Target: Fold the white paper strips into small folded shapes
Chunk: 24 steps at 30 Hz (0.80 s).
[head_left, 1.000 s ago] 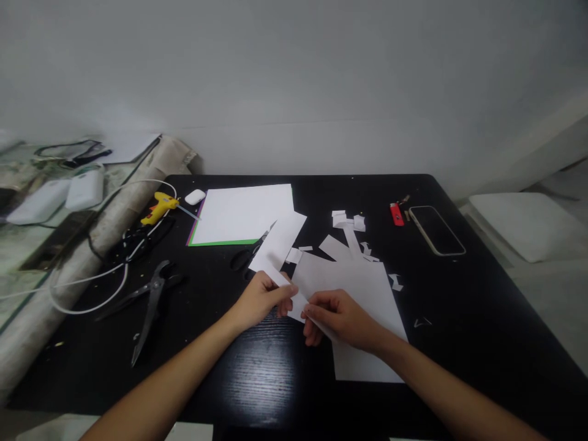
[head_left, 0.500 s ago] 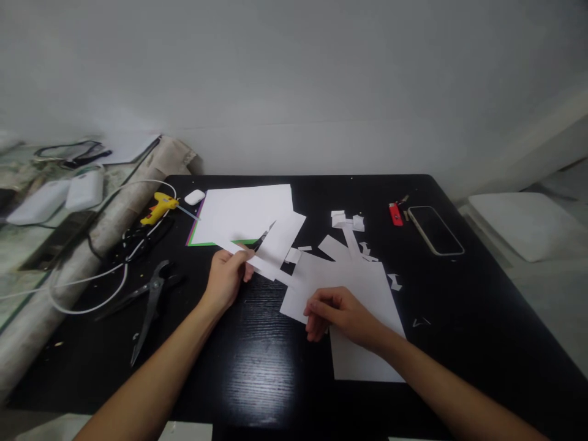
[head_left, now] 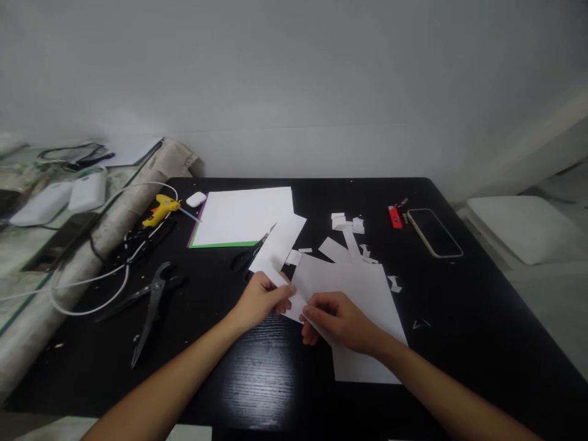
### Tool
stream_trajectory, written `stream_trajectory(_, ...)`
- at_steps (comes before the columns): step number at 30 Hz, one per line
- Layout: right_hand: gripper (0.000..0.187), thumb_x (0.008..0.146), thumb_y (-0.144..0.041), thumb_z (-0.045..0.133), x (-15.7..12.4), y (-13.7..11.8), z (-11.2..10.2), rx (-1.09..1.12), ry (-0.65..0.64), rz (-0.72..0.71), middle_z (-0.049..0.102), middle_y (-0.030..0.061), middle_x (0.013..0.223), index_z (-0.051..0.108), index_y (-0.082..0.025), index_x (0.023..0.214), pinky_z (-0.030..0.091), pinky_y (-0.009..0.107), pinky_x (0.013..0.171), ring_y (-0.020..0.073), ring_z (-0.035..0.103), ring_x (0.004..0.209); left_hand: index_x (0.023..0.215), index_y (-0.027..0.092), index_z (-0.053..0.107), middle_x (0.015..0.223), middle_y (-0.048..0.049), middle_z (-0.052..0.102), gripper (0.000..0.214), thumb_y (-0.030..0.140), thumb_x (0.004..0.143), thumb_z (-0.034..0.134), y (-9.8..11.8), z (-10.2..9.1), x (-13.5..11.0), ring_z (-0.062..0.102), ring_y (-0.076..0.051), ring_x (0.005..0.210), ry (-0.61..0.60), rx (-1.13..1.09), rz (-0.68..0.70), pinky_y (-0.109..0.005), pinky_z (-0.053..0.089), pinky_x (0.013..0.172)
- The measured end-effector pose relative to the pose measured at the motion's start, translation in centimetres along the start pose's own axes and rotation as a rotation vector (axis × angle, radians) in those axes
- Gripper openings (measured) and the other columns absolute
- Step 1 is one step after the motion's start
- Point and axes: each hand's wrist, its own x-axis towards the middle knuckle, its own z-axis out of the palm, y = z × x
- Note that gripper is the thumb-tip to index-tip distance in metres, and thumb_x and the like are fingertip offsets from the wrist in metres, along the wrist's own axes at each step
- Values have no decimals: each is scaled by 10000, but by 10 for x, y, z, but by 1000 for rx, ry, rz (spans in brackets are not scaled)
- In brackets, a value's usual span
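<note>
A narrow white paper strip [head_left: 297, 301] is pinched between the thumb and fingers of my left hand [head_left: 264, 299]. My right hand [head_left: 333, 318] has its thumb and fingers closed on the strip's other end, close beside the left. Under my right hand lies a white paper sheet [head_left: 367, 349]. Past my left hand a smaller white paper piece [head_left: 280, 242] rests partly over black-handled scissors [head_left: 241, 260]. Small paper cut-offs [head_left: 334, 250] and a folded paper piece [head_left: 349, 236] lie beyond the sheet.
A stack of paper [head_left: 243, 214] with coloured edges lies at the back left, beside a yellow glue gun [head_left: 160, 210] and a white case [head_left: 196, 199]. Dark pliers [head_left: 156, 288] and a white cable [head_left: 124, 275] are left. A red lighter [head_left: 395, 217] and phone [head_left: 434, 233] lie right.
My left hand has moved right and slightly nearer with the paper strip, bringing it to my right hand, which now grips its end. The scissors have come into fuller view.
</note>
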Motion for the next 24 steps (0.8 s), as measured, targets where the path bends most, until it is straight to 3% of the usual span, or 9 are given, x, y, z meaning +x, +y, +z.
stream_trajectory(4,404,853,-516,736,0,-1,-3,7,-2,17,740,51,677,670,-121,801,575,273,589,159,719,598,585,145,616,465,21,597,278,261,826,692,5,-24,8,489,-79,385,200,-91,104,-192,381,414)
stream_trajectory(7,403,853,-513,737,0,-1,-3,8,-2,22,740,51,677,673,-118,808,582,278,596,160,721,599,580,155,601,452,31,587,297,279,834,695,6,-35,11,466,-71,363,255,-98,95,-184,353,387)
stream_trajectory(12,411,851,-513,741,0,-1,-3,22,-10,24,737,57,684,680,-108,806,581,270,593,160,724,607,586,156,594,461,32,592,310,292,841,707,7,-36,10,466,-66,368,235,-120,104,-181,358,397)
stream_trajectory(24,440,884,-560,687,-1,-4,-2,74,-10,94,744,62,780,687,-120,867,580,291,648,160,722,658,674,132,665,502,9,611,330,411,822,763,10,-18,5,517,-88,421,57,-44,37,-199,415,438)
